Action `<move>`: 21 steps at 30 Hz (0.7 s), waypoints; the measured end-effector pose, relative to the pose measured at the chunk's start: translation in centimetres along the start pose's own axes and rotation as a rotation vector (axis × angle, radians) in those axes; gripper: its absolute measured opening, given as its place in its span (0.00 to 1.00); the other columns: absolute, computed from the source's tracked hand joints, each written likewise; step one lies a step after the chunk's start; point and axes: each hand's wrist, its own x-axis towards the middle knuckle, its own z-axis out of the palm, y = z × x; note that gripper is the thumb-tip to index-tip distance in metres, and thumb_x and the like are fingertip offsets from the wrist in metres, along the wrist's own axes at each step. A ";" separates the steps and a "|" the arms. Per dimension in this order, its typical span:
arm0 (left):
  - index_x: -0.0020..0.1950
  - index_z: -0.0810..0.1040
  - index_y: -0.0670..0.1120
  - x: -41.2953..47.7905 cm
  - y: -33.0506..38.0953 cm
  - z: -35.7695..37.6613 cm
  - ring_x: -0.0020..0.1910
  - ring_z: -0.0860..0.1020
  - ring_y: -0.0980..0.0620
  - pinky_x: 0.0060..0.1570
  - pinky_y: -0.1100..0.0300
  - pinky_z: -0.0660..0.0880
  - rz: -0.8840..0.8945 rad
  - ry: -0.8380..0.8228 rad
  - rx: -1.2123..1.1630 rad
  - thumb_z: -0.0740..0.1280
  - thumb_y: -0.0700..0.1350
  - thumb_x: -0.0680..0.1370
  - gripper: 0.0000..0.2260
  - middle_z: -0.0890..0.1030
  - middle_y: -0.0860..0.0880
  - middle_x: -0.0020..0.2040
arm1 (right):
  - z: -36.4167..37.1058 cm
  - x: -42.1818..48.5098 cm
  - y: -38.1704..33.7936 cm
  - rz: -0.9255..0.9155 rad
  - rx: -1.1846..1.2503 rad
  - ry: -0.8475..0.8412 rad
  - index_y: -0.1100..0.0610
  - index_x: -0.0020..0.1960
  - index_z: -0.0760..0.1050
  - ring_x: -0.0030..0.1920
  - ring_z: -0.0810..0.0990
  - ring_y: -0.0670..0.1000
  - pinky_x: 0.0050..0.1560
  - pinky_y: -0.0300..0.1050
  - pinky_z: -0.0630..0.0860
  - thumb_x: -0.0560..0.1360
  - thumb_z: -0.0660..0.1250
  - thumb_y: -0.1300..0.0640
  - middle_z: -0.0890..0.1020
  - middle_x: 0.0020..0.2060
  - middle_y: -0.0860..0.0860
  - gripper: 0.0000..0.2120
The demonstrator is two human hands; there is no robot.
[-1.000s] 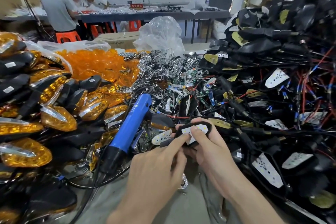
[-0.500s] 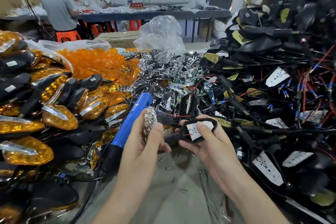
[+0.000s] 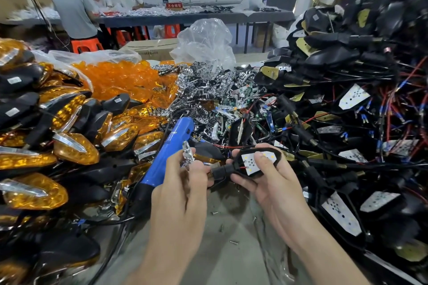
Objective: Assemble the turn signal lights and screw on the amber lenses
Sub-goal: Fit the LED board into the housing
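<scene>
Chrome-plated plastic reflector [image 3: 188,154] is pinched between fingers of the left hand [image 3: 183,183]; just right of it, the right hand [image 3: 275,183] curls round a black lamp housing with white LED board [image 3: 249,162].

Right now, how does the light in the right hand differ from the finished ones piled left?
The held light shows a bare white LED board; the finished lights wear amber lenses. The right hand grips the held light; the finished lights lie heaped. Both have black shells.
</scene>
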 end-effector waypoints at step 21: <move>0.60 0.69 0.70 0.6 0.1 -0.2 0.40 0.80 0.55 0.42 0.54 0.79 -0.069 -0.039 -0.161 0.53 0.66 0.79 0.12 0.79 0.61 0.45 | -0.2 -0.4 0.3 -0.053 -0.108 -0.072 0.47 0.51 0.75 0.56 0.84 0.64 0.46 0.53 0.83 0.85 0.57 0.57 0.84 0.53 0.63 0.10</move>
